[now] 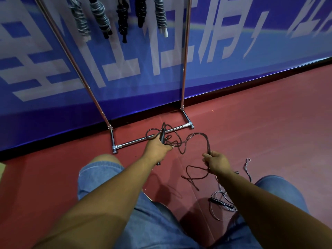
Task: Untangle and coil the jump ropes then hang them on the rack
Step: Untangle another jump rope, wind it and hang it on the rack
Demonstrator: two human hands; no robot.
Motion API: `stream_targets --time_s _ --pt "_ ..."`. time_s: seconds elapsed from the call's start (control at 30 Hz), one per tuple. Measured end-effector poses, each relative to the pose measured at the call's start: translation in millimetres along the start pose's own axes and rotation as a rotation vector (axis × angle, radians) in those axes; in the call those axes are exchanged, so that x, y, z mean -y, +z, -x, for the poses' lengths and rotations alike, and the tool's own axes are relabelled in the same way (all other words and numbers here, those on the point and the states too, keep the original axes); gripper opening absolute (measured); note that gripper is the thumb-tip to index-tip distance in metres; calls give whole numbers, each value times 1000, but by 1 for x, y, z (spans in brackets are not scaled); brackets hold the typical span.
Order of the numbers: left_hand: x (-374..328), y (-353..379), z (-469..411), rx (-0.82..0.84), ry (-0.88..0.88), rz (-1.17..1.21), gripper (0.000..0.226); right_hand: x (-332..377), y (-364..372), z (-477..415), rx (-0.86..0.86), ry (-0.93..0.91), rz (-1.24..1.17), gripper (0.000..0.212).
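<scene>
A dark jump rope [190,139] loops through the air between my hands. My left hand [157,147] grips its black handles, with a loop of cord sticking out above the fist. My right hand [217,161] pinches a doubled stretch of the same cord, and more of it trails down to the red floor below. A second, grey rope [221,200] lies tangled on the floor by my right knee. The chrome rack [149,138] stands just ahead, with several coiled ropes [99,17] hanging from its top.
A blue banner wall [233,56] with white characters stands right behind the rack. My knees in denim shorts [97,175] frame the lower view. Red floor [269,132] stretches to the right.
</scene>
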State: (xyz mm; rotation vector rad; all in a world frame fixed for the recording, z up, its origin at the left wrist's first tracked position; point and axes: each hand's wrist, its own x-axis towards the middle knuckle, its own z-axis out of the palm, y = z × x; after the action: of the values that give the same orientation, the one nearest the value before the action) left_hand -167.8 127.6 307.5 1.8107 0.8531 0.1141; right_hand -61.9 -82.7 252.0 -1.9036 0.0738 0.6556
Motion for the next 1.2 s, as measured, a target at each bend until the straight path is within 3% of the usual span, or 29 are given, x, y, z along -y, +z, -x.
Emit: stream_targets --time_s 0.23,0.5,0.7,0.8,0.93,1.07,1.2 --pt "-1 1 -1 57 -74 -299 30 -7 -12 -10 -99 69 -96 19" --pt "-10 -1 9 310 -216 -586 27 -10 -10 -10 -135 14 130 26" --pt "-4 4 9 406 -167 -259 32 -4 -13 -2 -85 -63 326 15" --pt "-5 5 11 433 -141 -166 35 4 -10 7 -48 -109 294 34" --pt "-7 4 14 507 -173 -113 34 22 3 24 -77 -401 141 25" --pt "-10 3 20 611 -154 -181 32 45 21 37 119 -485 -33 25" --pt "-19 1 24 646 -99 -212 34 54 34 40 333 -481 -17 28"
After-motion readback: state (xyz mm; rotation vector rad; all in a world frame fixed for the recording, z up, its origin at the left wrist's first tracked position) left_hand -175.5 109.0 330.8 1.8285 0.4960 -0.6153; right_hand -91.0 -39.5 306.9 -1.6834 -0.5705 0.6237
